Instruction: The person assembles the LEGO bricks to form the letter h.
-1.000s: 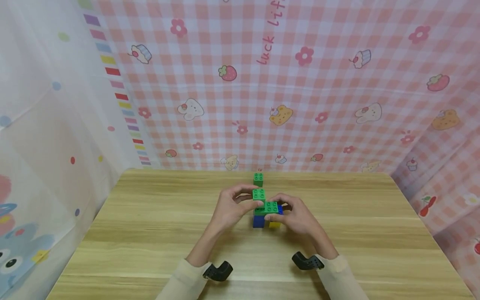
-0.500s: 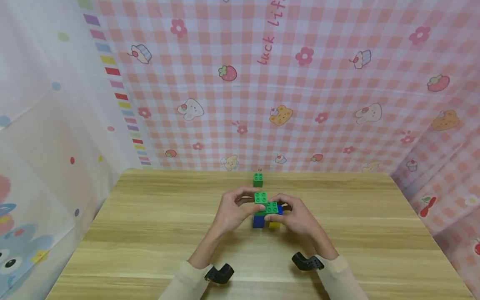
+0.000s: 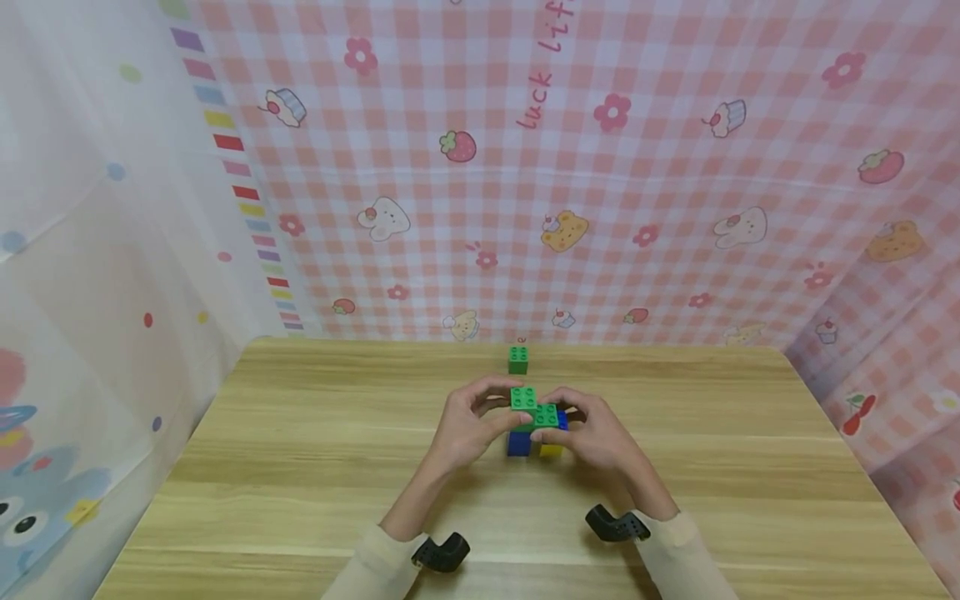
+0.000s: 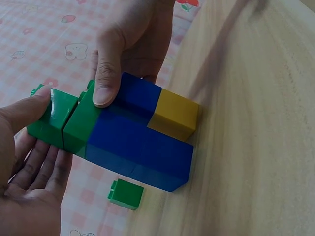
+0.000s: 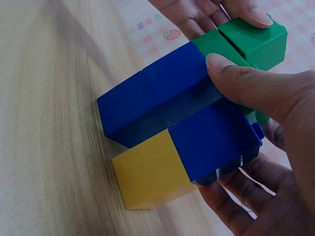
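Observation:
My left hand (image 3: 468,427) pinches a small square green block (image 3: 523,399) between thumb and fingers. The block sits over the left end of a longer green block (image 3: 545,415), with a thin dark seam between them in the left wrist view. Under that left end stand two stacked blue blocks (image 5: 179,71). A yellow block (image 5: 147,172) with another blue block (image 5: 216,140) on it forms the right column. My right hand (image 3: 598,431) grips the structure from the right, thumb on the longer green block, fingers curled behind the right column's blue block.
Another small green block (image 3: 518,360) stands alone near the back edge of the wooden table (image 3: 300,483). Behind the table hangs a pink checked cloth (image 3: 420,175). Black wrist devices (image 3: 442,552) sit at both cuffs.
My left hand has moved slightly right and toward me with the small green block, which now sits lower over the longer green block. The right hand keeps its grip in place.

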The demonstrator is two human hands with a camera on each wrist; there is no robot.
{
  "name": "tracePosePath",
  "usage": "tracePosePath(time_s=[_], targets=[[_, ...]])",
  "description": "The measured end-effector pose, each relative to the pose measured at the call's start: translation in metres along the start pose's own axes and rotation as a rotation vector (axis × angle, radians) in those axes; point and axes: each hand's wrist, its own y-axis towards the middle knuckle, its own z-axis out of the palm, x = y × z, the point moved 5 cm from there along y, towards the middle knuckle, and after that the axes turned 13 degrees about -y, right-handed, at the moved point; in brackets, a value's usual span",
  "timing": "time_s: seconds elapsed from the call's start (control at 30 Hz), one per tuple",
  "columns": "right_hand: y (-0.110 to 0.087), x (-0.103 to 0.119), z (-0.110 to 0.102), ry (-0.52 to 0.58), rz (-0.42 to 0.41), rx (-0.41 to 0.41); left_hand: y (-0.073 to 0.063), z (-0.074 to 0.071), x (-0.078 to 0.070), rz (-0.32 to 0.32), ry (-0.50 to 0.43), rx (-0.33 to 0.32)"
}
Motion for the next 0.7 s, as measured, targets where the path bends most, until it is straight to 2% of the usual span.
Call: tracePosePath(time_s=[0.7], targets=[[0.0, 0.0011, 0.0, 0.006, 0.001, -0.002, -0.0021, 0.0023, 0.0069, 0.095, -0.013, 0.002]])
